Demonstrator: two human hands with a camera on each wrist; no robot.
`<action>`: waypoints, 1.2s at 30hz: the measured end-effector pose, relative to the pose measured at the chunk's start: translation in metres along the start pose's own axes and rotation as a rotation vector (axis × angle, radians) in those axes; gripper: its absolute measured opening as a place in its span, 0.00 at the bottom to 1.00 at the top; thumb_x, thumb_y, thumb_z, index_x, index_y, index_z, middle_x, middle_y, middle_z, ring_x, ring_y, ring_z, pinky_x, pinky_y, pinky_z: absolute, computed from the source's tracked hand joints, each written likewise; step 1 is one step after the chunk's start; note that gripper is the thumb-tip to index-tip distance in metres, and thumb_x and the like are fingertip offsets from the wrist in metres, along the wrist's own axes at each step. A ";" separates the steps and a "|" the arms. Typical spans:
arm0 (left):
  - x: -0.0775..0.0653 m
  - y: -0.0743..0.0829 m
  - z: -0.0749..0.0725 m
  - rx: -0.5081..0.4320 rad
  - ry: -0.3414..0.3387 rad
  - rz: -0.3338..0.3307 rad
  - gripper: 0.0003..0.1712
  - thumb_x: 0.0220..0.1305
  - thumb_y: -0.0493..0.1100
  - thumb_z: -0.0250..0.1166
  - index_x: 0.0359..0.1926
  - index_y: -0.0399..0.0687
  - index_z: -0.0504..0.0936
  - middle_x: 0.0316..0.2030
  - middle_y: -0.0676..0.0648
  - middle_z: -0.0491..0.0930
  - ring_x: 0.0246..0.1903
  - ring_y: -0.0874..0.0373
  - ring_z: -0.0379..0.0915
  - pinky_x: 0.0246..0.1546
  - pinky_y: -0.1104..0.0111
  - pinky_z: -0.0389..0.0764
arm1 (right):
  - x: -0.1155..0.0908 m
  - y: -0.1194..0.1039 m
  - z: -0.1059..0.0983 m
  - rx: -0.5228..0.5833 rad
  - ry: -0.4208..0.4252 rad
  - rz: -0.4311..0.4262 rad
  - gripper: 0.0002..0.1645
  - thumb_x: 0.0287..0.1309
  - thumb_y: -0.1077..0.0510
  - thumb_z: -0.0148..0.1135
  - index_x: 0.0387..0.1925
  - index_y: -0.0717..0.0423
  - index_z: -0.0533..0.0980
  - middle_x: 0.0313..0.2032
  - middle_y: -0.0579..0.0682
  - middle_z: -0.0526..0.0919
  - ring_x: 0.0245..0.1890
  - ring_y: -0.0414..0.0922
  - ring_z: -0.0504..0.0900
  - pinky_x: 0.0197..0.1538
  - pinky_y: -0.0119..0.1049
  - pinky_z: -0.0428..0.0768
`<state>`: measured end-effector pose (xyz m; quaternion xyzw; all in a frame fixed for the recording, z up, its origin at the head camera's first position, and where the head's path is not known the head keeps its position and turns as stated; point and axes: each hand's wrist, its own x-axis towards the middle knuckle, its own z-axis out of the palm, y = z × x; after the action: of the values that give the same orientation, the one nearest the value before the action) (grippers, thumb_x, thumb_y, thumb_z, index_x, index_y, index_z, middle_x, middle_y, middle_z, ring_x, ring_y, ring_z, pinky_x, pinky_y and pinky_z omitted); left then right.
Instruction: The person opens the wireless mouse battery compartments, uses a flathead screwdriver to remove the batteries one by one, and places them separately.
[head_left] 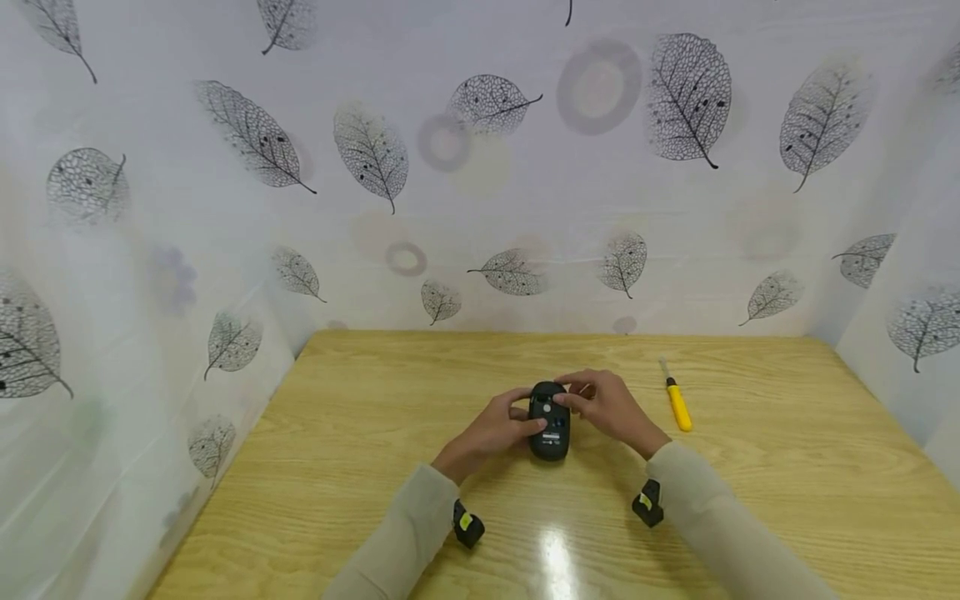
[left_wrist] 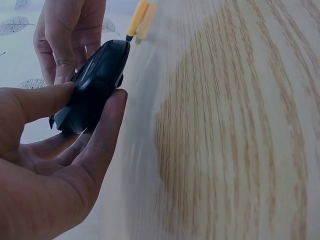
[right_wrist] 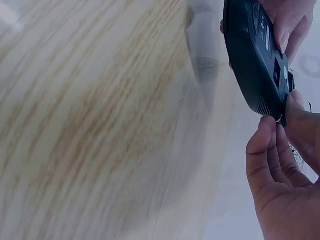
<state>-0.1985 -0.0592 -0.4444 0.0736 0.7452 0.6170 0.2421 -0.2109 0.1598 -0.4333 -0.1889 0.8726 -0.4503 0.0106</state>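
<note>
A black computer mouse (head_left: 551, 442) is held above the table with its underside facing the head camera. Labels and a small round light spot show on that underside. My left hand (head_left: 489, 430) grips the mouse by its sides, the thumb lying across the underside. At the far end, my right hand (head_left: 611, 406) pinches the mouse's edge between thumb and fingers. In the right wrist view those fingertips (right_wrist: 268, 122) meet at the ribbed end of the mouse (right_wrist: 250, 65). Whether they hold a separate small part there I cannot tell.
A screwdriver (head_left: 678, 407) with a yellow handle lies on the wooden table (head_left: 337, 417), right of my right hand. Behind the table and along its sides hangs a pale leaf-print curtain (head_left: 510, 208). Each wrist wears a small black camera (head_left: 468, 525).
</note>
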 end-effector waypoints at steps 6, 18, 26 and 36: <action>0.000 0.001 0.000 0.003 0.010 -0.007 0.34 0.69 0.42 0.68 0.73 0.49 0.68 0.52 0.39 0.82 0.49 0.52 0.82 0.51 0.58 0.84 | 0.003 0.001 -0.001 0.004 0.006 0.004 0.19 0.65 0.59 0.69 0.54 0.64 0.82 0.35 0.54 0.84 0.30 0.52 0.85 0.30 0.37 0.85; -0.001 0.000 0.000 -0.005 0.003 -0.007 0.36 0.69 0.41 0.68 0.74 0.45 0.66 0.49 0.39 0.83 0.46 0.51 0.84 0.48 0.57 0.86 | 0.005 0.001 -0.001 0.039 0.006 0.021 0.18 0.66 0.59 0.68 0.53 0.65 0.82 0.34 0.54 0.85 0.29 0.54 0.85 0.33 0.48 0.87; -0.002 0.000 0.000 -0.001 0.005 -0.013 0.36 0.69 0.41 0.68 0.74 0.47 0.65 0.50 0.38 0.83 0.46 0.49 0.84 0.48 0.55 0.86 | 0.008 0.001 -0.003 0.045 0.023 0.011 0.16 0.66 0.60 0.67 0.52 0.64 0.82 0.27 0.50 0.85 0.23 0.46 0.81 0.29 0.46 0.85; -0.003 0.002 -0.002 -0.003 -0.006 -0.021 0.35 0.70 0.40 0.67 0.74 0.48 0.66 0.51 0.38 0.83 0.47 0.50 0.83 0.48 0.56 0.85 | 0.011 0.000 -0.008 0.087 0.036 -0.004 0.17 0.68 0.60 0.65 0.53 0.67 0.80 0.26 0.52 0.85 0.23 0.48 0.82 0.30 0.53 0.85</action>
<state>-0.1977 -0.0619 -0.4417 0.0674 0.7442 0.6154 0.2509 -0.2227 0.1626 -0.4271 -0.1818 0.8518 -0.4913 0.0023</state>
